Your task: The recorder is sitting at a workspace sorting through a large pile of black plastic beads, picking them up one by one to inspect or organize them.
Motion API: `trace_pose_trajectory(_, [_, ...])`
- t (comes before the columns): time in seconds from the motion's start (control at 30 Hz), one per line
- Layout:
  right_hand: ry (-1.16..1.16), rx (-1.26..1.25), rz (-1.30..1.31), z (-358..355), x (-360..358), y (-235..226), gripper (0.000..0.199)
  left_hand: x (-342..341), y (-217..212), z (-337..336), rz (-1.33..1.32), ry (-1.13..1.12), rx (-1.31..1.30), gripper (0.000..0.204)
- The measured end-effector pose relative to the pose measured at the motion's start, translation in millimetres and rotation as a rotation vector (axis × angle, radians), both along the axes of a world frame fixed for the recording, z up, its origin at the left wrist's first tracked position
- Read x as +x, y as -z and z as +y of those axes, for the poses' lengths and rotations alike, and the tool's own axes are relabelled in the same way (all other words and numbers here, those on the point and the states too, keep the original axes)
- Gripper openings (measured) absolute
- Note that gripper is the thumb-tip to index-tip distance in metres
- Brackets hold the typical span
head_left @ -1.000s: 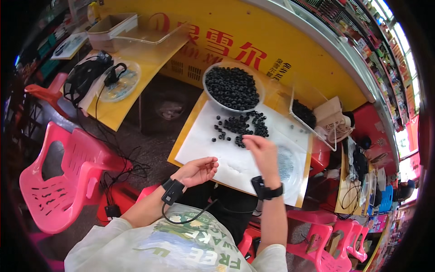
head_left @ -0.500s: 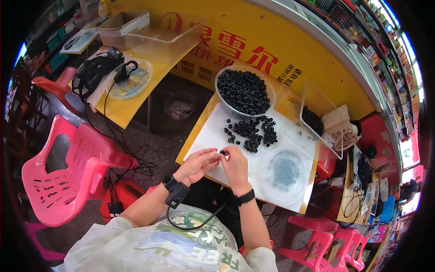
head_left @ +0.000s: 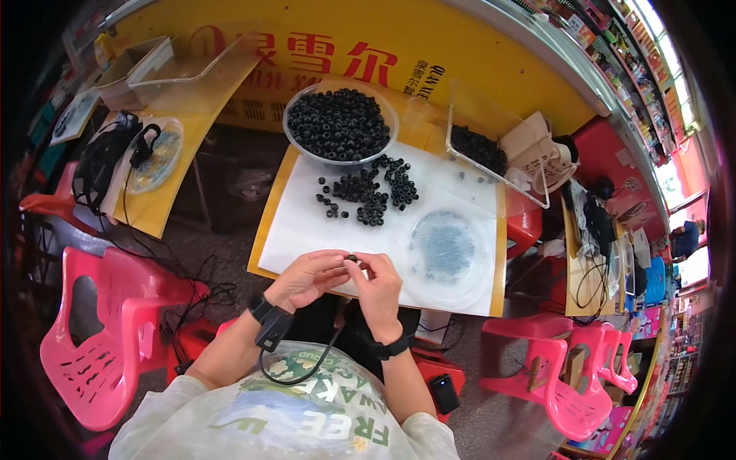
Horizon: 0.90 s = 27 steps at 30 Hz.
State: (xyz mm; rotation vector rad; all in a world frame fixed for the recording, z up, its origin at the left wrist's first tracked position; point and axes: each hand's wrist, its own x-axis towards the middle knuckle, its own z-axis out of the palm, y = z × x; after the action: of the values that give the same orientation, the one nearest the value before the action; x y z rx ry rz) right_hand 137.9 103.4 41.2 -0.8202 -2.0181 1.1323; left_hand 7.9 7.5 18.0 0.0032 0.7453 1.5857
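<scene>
Pinching one small black ring-shaped bead (head_left: pixel 351 258) between them at lower centre of the frame, the left hand (head_left: pixel 307 277) and right hand (head_left: pixel 379 284) should probably stay low over the white sheet (head_left: pixel 307 230), gripping lightly.

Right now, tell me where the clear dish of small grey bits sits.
In the head view, the clear dish sits on the white sheet, right of the loose black rings and beside the right hand.

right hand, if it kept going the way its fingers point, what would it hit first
The right hand points up and left at the small black ring it pinches; the left hand's fingertips come next, touching there as far as depth shows.
</scene>
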Motion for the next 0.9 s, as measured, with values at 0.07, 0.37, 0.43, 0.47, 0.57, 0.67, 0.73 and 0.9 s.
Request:
trace_pose_trajectory(0.07, [0.04, -0.089, 0.017, 1, 9, -2, 0.019, 6, 1, 4, 0.011, 0.005, 0.015, 0.023])
trace_pose_trajectory(0.37, [0.075, 0.0, 0.027, -2, 24, 1, 0.025, 21, 11, 21, 0.046, 0.0, -0.004, 0.024])
trace_pose_trajectory(0.43, [0.083, -0.021, 0.042, -2, 25, 6, 0.025, 21, 8, 21, 0.072, 0.009, -0.005, 0.023])
trace_pose_trajectory(0.47, [0.076, -0.044, 0.045, -2, 26, 5, 0.025, 21, 1, 20, 0.1, 0.015, -0.006, 0.021])
trace_pose_trajectory(0.57, [0.053, -0.09, 0.055, -1, 24, 0, 0.021, 20, 3, 19, 0.181, 0.018, 0.01, 0.02])
trace_pose_trajectory(0.67, [-0.028, -0.046, 0.011, 1, 27, -4, 0.018, 15, 11, 18, 0.168, 0.024, -0.004, 0.019])
trace_pose_trajectory(0.73, [-0.01, -0.014, -0.063, 15, 37, -3, 0.018, 12, 11, 17, 0.139, 0.025, -0.018, 0.019])
trace_pose_trajectory(0.9, [0.14, 0.134, -0.253, 78, 83, -5, 0.013, 5, 5, 9, 0.113, 0.029, 0.001, 0.02])
